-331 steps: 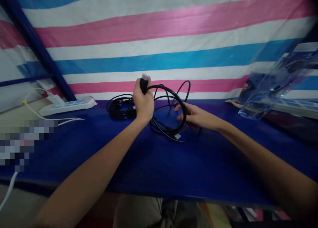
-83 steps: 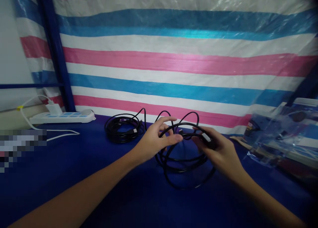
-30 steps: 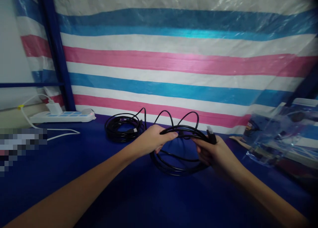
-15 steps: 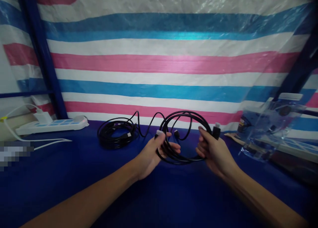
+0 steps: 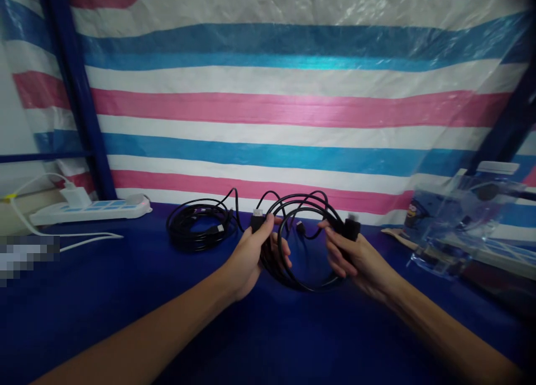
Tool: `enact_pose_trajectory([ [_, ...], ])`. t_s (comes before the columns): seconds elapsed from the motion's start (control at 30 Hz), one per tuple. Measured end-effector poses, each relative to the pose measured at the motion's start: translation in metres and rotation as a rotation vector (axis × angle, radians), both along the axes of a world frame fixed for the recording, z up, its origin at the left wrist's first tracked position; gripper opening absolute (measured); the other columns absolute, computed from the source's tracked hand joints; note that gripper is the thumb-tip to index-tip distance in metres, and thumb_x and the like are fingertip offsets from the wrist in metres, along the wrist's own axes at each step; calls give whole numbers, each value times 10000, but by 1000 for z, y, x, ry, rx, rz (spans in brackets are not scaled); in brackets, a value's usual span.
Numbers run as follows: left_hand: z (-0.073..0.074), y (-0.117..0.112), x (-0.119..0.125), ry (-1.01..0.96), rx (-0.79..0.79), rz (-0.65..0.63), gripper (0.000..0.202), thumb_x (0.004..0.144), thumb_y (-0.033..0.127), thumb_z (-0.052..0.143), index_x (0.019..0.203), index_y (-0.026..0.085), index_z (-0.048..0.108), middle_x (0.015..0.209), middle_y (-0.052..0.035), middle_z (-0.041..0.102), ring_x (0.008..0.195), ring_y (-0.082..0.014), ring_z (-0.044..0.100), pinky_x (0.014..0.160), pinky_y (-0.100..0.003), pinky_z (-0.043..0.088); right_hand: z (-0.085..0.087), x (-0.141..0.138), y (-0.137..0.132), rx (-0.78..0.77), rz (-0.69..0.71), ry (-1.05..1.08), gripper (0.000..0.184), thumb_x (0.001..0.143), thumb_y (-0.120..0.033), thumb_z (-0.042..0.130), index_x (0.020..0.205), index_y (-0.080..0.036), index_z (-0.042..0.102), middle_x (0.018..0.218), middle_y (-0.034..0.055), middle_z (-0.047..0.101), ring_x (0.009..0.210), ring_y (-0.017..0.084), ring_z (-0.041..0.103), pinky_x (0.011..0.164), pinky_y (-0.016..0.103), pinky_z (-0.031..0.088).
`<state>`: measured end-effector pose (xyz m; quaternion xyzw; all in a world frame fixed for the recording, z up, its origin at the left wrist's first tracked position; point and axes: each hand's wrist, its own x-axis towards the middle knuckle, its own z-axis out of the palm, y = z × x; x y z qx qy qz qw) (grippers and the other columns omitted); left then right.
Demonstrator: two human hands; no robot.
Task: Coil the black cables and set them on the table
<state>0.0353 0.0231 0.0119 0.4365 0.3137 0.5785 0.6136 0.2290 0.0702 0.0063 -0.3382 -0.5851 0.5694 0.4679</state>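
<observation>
Between my two hands hangs a loosely coiled black cable (image 5: pixel 295 284), its loops held just above the table. My left hand (image 5: pixel 245 259) is closed on the left side of the coil, the thumb pressed beside a flat metal-tipped plug (image 5: pixel 257 222) that resembles HDMI. On the other side my right hand (image 5: pixel 355 256) grips the coil near its second plug (image 5: pixel 352 228), which points up and is slightly blurred. Behind and to the left lies another coiled black cable (image 5: pixel 196 245), with a loose strand running behind my hands to a small plug (image 5: pixel 300 227).
A white power strip (image 5: pixel 92 210) with a white adapter (image 5: pixel 76 196) is at the back left, trailing a white cord (image 5: pixel 92 237). Clear plastic packaging (image 5: pixel 452 234) stands on the right of the blue table (image 5: pixel 268 340). A striped plastic sheet (image 5: pixel 268 105) hangs behind.
My left hand has shifted slightly left, and its plug now stands more upright. The right hand has turned a little inward, and the loops hang lower and more spread.
</observation>
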Motion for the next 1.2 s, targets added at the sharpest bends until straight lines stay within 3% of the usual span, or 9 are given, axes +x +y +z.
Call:
enact_pose_trajectory([
  [0.17, -6, -11, 10, -13, 13, -172, 447, 856, 588, 410, 935, 166, 534, 488, 13, 574, 481, -141, 605, 600, -279, 469, -1, -8, -5, 75, -178, 34, 396, 729, -410, 686, 1011, -171, 543, 447, -126, 239, 316, 25, 232, 310, 167, 238],
  [0.3, 1, -17, 10, 77, 123, -310, 483, 808, 537, 539, 531, 172, 383, 325, 112, 210, 286, -27, 249, 466, -208, 372, -7, -11, -2, 92, -219, 4, 341, 752, -411, 656, 961, -157, 567, 415, -126, 242, 301, 36, 235, 315, 194, 288],
  [0.37, 5, -15, 5, 157, 116, -290, 532, 771, 483, 610, 476, 184, 284, 341, 113, 174, 302, -15, 163, 392, -192, 275, -7, -9, -1, 122, -160, -2, 289, 758, -387, 654, 911, -153, 584, 391, -119, 265, 307, 51, 293, 378, 229, 376],
  [0.53, 8, -1, -10, 448, 140, -184, 421, 756, 409, 640, 498, 158, 422, 422, 57, 381, 339, -45, 358, 366, -196, 263, 2, -2, -3, 305, -110, -128, 250, 732, -332, 689, 882, -153, 601, 510, -32, 521, 473, 103, 510, 537, 256, 451],
  [0.63, 9, -1, -12, 520, 175, -119, 412, 760, 414, 630, 517, 168, 406, 418, 76, 335, 336, -41, 323, 359, -195, 262, 8, -3, -10, 381, -166, -177, 388, 672, -325, 733, 1003, -176, 594, 751, 16, 624, 630, 126, 574, 587, 250, 471],
  [0.73, 13, -8, -7, 551, 209, -65, 356, 767, 388, 628, 580, 168, 421, 435, 98, 280, 350, -22, 245, 358, -179, 215, 12, -5, -17, 425, -182, -206, 369, 683, -329, 717, 995, -190, 580, 740, 1, 607, 612, 118, 563, 564, 240, 467],
  [0.87, 16, -16, -1, 431, 199, -82, 241, 751, 355, 656, 770, 185, 486, 438, 115, 339, 321, -24, 271, 386, -184, 291, 13, -8, -19, 321, -151, -249, 282, 733, -375, 661, 909, -174, 572, 486, -67, 432, 369, 55, 354, 357, 192, 271],
  [1.0, 3, -8, -1, 228, 220, -101, 265, 695, 269, 712, 830, 175, 503, 499, 84, 496, 394, -56, 471, 555, -235, 432, 7, -4, -9, 190, -180, -174, 322, 679, -376, 702, 881, -168, 563, 437, -88, 396, 319, 50, 306, 347, 208, 272],
  [1.2, -21, 7, 0, 272, 162, -203, 184, 671, 206, 711, 752, 139, 559, 530, 8, 607, 559, -125, 611, 642, -256, 437, 3, 5, 6, 306, -268, -176, 341, 668, -371, 718, 906, -167, 582, 708, 0, 586, 640, 126, 550, 603, 251, 438],
])
